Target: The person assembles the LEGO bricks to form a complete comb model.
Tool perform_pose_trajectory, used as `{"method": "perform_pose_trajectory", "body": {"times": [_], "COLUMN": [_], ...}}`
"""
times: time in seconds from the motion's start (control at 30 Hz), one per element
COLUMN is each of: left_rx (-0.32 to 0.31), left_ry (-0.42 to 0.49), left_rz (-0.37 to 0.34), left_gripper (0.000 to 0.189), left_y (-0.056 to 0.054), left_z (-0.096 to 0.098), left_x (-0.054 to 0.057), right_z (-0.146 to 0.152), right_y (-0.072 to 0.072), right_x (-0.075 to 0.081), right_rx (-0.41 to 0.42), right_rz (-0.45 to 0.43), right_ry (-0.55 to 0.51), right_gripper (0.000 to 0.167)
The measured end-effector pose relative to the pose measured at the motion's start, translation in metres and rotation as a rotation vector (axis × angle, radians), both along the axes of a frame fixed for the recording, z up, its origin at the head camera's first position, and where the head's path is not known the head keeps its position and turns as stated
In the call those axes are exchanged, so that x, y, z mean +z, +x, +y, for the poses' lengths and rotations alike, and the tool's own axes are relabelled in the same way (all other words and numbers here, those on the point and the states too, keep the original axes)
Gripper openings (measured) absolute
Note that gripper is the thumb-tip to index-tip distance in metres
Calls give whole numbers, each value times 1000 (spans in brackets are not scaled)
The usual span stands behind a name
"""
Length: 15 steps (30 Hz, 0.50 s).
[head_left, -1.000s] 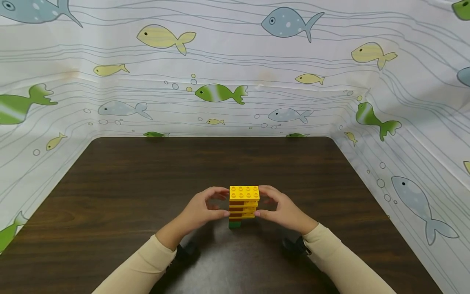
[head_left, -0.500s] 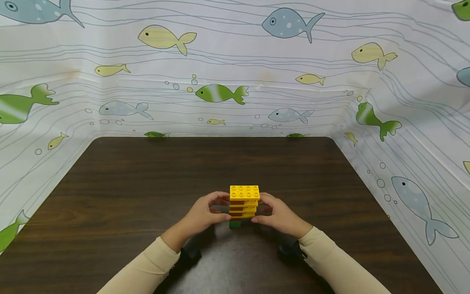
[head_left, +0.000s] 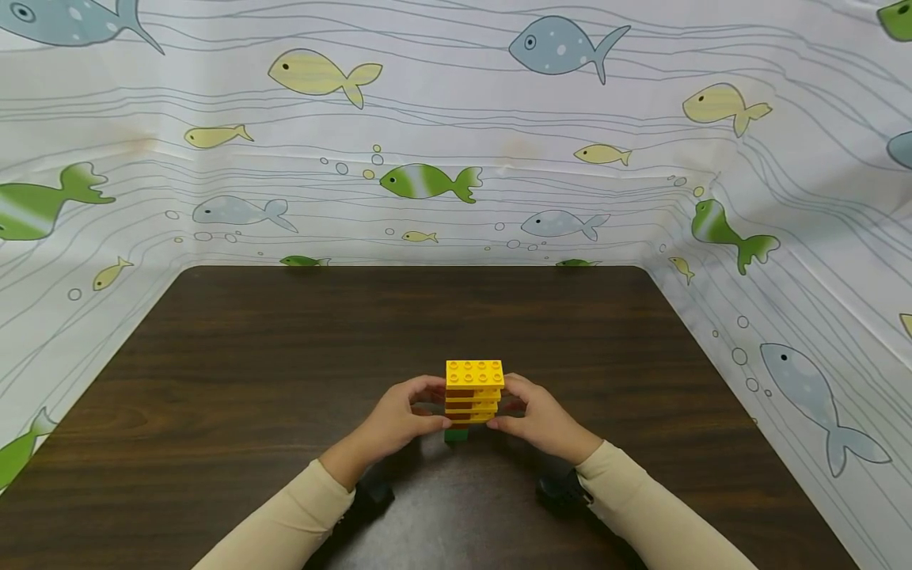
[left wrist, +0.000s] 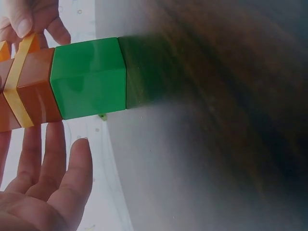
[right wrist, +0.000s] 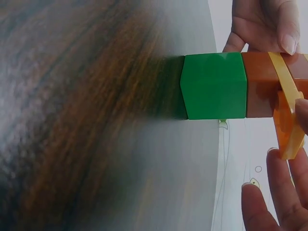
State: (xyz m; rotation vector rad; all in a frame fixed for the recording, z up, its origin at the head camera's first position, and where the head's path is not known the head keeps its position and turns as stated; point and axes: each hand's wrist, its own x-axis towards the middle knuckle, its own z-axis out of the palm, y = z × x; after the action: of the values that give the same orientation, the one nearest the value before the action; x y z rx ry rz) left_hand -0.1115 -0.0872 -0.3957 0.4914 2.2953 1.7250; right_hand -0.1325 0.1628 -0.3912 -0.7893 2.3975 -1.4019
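Note:
A tower of toy building bricks point(head_left: 474, 374) stands upright on the table, topped by a yellow studded plate. Its base is a green brick point(left wrist: 89, 77), and brown bricks point(left wrist: 38, 82) alternate with yellow plates point(right wrist: 287, 122) above it. The yellow plates stick out to the right beyond the brown column. My left hand point(head_left: 395, 413) holds the tower's left side, thumb at the front corner and fingers reaching behind. On the opposite side my right hand point(head_left: 549, 419) pinches the overhanging plates, its thumb at a lower one. The fingers behind the tower are partly hidden in the head view.
The tower stands on a dark wood-grain table point(head_left: 321, 317). A white curtain point(head_left: 456, 103) printed with fish surrounds the table at the back and both sides. Dark wrist devices point(head_left: 374, 492) hang under both sleeves, close to the tabletop.
Both hands have slid slightly lower along the tower, thumbs now nearer the lowest yellow plate. The tower stays in practically the same place.

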Motion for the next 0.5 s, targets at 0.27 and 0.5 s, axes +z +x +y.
{"method": "perform_pose_trajectory", "body": {"times": [0.27, 0.5], "left_rx": [14, 30], "left_ry": [-15, -3], "left_rz": [14, 6], "left_gripper": [42, 42], "left_y": [0, -2], "left_z": [0, 1], "left_x": [0, 0], "right_z": [-1, -3], "right_y": [-1, -3], "right_x": [0, 0], "right_rx": [-15, -33], "right_rz": [13, 5], "right_ry": [6, 8], "right_gripper": [53, 53]}}
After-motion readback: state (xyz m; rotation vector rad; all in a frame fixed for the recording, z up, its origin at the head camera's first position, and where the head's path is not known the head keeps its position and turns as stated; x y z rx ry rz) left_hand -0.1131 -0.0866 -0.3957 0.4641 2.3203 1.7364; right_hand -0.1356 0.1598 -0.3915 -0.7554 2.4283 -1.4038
